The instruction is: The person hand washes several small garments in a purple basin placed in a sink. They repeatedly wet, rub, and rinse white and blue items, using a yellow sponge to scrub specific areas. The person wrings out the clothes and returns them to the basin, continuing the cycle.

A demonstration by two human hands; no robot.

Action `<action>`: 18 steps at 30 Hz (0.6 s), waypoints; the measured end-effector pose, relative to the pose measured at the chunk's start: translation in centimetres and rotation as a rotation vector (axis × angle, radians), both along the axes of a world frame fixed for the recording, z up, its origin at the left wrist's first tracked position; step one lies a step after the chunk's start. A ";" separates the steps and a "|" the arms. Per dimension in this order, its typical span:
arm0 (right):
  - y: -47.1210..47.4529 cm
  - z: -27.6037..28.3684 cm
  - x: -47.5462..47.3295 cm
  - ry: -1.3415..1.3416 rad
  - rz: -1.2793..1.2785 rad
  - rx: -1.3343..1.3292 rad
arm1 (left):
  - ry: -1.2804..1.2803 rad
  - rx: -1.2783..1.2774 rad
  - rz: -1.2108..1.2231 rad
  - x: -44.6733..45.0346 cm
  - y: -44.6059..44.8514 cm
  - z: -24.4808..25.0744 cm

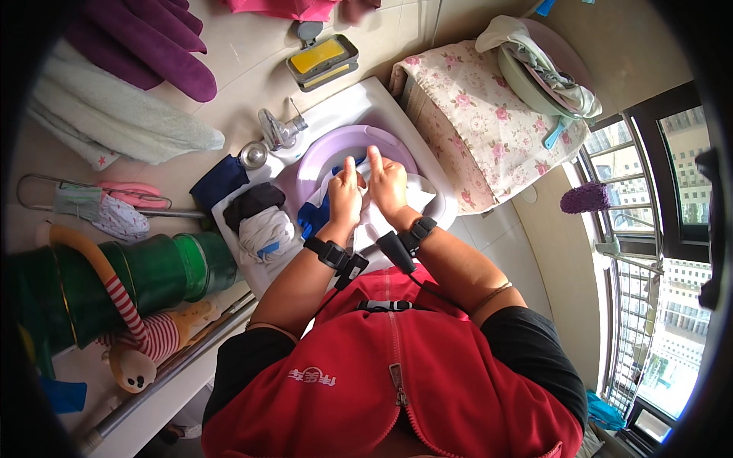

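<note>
Both hands are over a light purple plastic basin (pixel 314 163), which sits in a white sink (pixel 446 209). My left hand (pixel 346 197) is closed on a white and blue garment (pixel 373 220), with the thumb pointing away from me. Close beside it, my right hand (pixel 389 184) grips the same garment, its thumb also extended. White cloth hangs below and between the hands, and a blue part (pixel 314 217) lies over the basin's near left side. The fingers' undersides are hidden.
A chrome faucet (pixel 278 130) stands behind the basin. Black cloth (pixel 257 205) and a white cloth bundle (pixel 267 233) lie on the sink's left side. On the right is a flower-patterned cover (pixel 458 123) bearing stacked basins (pixel 524 86). A soap holder (pixel 323 60) hangs on the wall.
</note>
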State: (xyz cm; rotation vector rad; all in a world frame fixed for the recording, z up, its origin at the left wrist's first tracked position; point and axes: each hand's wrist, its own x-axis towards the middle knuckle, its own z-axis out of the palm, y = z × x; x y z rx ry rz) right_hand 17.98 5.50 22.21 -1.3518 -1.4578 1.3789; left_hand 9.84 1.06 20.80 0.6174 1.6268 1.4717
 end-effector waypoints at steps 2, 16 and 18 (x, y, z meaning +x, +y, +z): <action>-0.6 0.8 0.0 -0.261 0.243 0.356 | -0.472 0.118 -0.014 0.2 0.2 -0.2; -0.3 1.7 -0.5 -0.372 0.194 0.493 | -0.546 0.039 0.000 1.0 0.0 1.1; -0.6 1.8 -0.6 -0.303 0.334 0.572 | -0.846 0.333 -0.040 0.9 -0.2 0.6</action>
